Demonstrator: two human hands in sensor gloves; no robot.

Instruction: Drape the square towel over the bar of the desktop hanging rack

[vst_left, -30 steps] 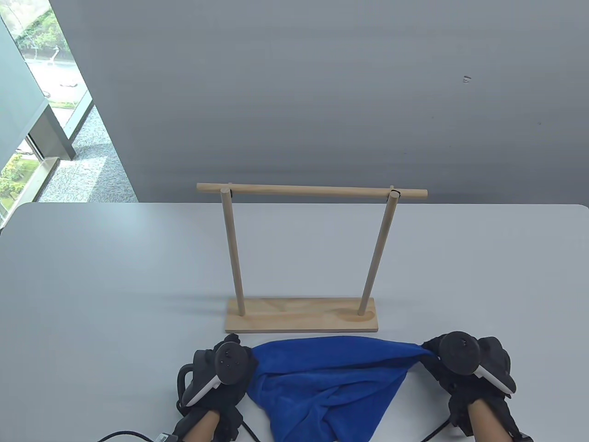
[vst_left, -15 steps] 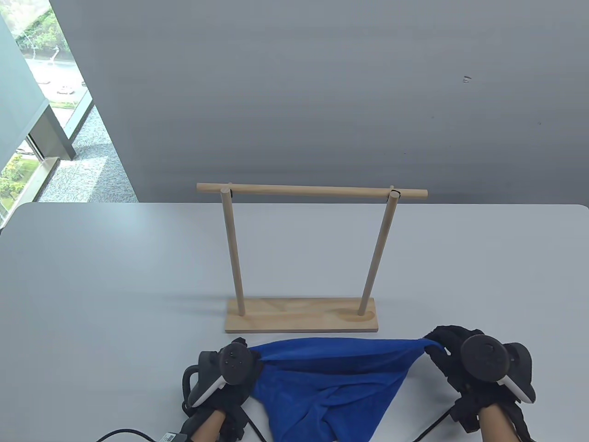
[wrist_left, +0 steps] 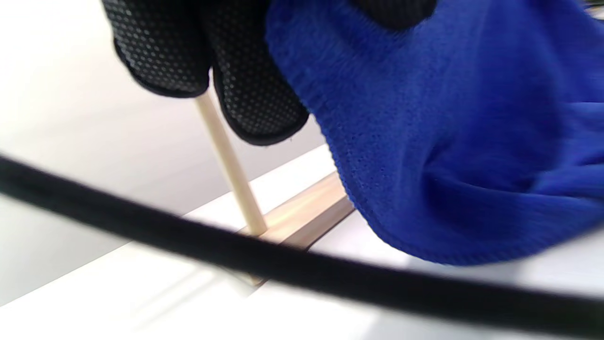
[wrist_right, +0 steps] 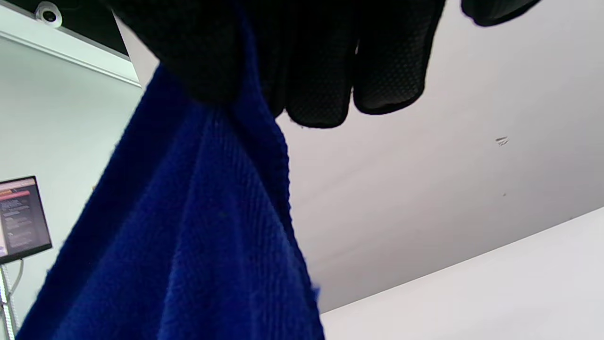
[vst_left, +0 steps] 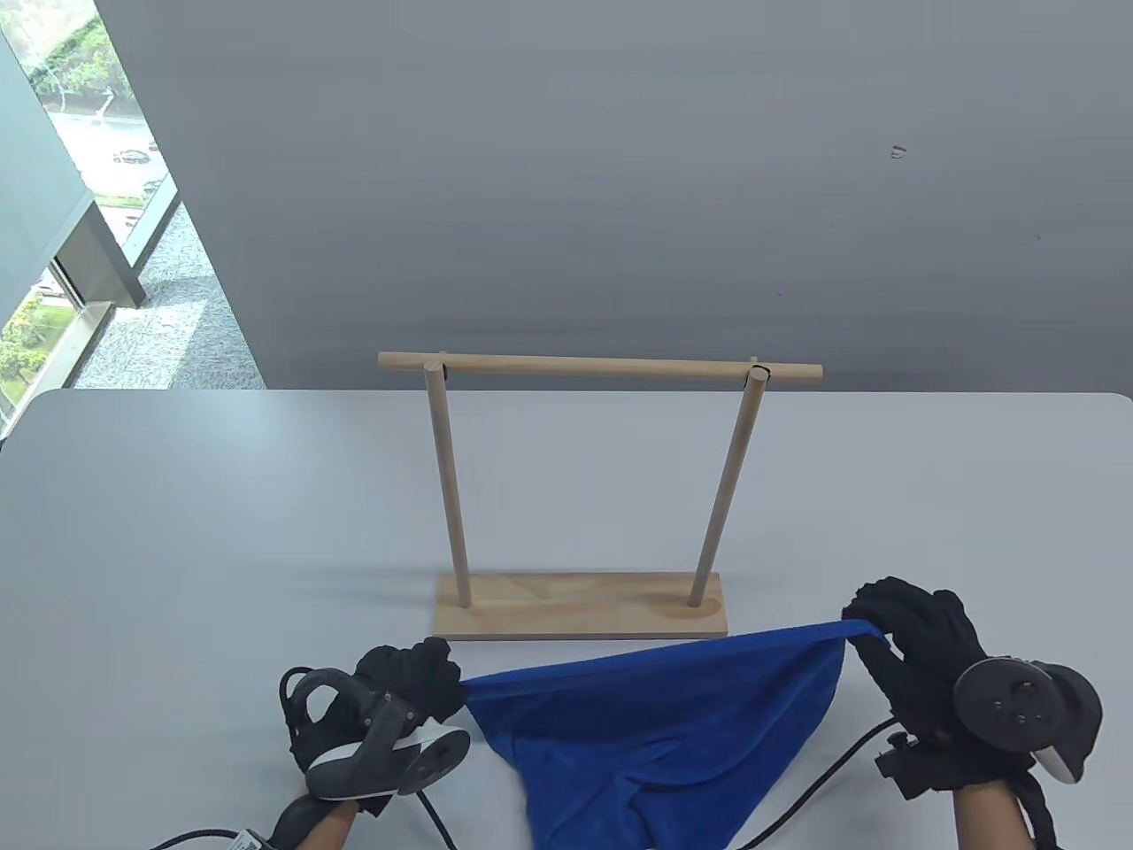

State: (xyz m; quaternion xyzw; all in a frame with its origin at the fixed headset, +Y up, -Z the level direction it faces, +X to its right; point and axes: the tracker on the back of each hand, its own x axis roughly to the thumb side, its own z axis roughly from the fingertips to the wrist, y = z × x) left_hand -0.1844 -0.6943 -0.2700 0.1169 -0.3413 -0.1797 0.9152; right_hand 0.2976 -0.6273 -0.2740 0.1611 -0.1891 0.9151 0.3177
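On the near side of the tabletop [vst_left: 177, 531], just in front of the wooden rack [vst_left: 580, 496], a blue square towel [vst_left: 655, 726] hangs stretched between two gloved hands. The left hand [vst_left: 403, 686] has its grip clamped on the towel's left corner, and the right hand [vst_left: 921, 642] has its grip clamped on the right corner, held higher. The rack's bar [vst_left: 600, 367] is bare, well beyond the towel.

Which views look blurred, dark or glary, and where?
Table view: sharp, evenly lit, soft rack shadow on the table. Left wrist view: blurred cable, soft towel. Right wrist view: right hand nearly black against the bright wall.
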